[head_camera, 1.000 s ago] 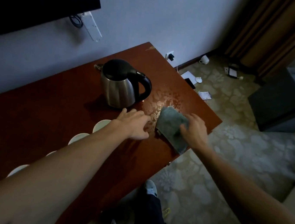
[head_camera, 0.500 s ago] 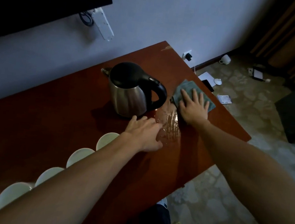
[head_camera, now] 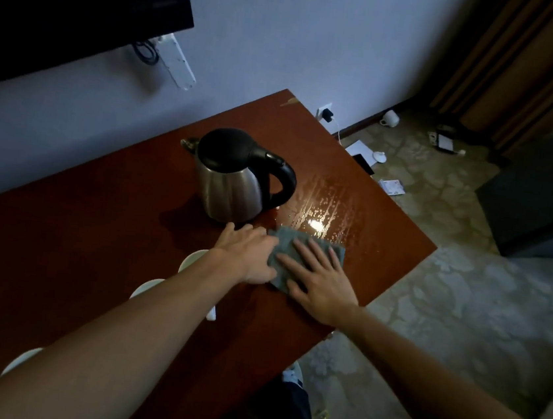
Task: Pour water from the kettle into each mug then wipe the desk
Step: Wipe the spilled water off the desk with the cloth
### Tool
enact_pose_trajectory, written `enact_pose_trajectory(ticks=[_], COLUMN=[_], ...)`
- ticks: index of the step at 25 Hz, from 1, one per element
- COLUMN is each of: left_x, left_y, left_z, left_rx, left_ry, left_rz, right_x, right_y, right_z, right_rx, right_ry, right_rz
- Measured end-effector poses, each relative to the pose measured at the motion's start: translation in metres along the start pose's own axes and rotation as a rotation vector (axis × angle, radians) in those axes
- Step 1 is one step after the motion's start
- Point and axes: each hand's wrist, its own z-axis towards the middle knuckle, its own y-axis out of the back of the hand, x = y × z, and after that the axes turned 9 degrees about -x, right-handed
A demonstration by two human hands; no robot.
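Reddish wood desk (head_camera: 101, 224) gleams wet beyond the grey cloth (head_camera: 301, 250).

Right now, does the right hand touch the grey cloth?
Touching. The head view shows the right hand lying flat, fingers spread, on top of the grey cloth, pressing it on the desk.

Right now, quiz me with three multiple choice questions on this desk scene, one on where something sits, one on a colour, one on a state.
1. Where is the cloth?
A. under the right hand
B. on the floor
C. draped over the kettle

2. What colour is the kettle's handle?
A. white
B. black
C. red

3. How is the desk right of the kettle?
A. covered in paper
B. scorched
C. wet and streaked

Answers: A, the right palm lies flat on it; B, the handle and lid are black; C, shiny water streaks catch the light there.
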Motion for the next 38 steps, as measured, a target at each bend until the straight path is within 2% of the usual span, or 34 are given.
enact_pose_trajectory(ticks=[2, 5, 8, 18, 25, 28, 31, 33, 35, 38], left_x=[0.000, 0.000, 0.002, -0.014, -0.031, -0.050, -0.058, -0.057, -0.055, -0.050], left_y=[-0.002, -0.003, 0.004, -0.010, -0.031, -0.049, -0.072, -0.095, -0.107, -0.127], left_z=[0.003, 0.006, 0.003, -0.050, -0.058, -0.057, -0.070, -0.092, -0.120, -0.182], left_rx=[0.008, 0.016, 0.009, -0.089, -0.281, -0.365, -0.453, -0.535, -0.598, -0.588], left_ry=[0.022, 0.045, 0.061, -0.127, -0.231, -0.255, -0.232, -0.155, -0.080, 0.045], left_rz=[-0.029, -0.044, -0.071, -0.002, 0.110, 0.144, 0.185, 0.203, 0.122, 0.092], right_x=[-0.030, -0.063, -0.060, 0.050, 0.053, 0.049, 0.046, 0.048, 0.057, 0.081], right_y=[0.008, 0.018, 0.020, -0.005, -0.016, -0.023, -0.028, -0.036, -0.041, -0.049], right_z=[0.037, 0.077, 0.077, -0.017, -0.022, -0.025, -0.028, -0.031, -0.036, -0.062], right_rx=[-0.035, -0.053, -0.059, -0.010, 0.000, -0.049, -0.114, -0.178, -0.224, -0.202], right_ry=[-0.048, -0.275, -0.378, -0.281, -0.224, -0.169, -0.104, -0.043, -0.054, -0.024], right_rz=[-0.031, -0.003, 0.043, 0.033, -0.002, -0.070, -0.015, -0.026, -0.001, 0.031])
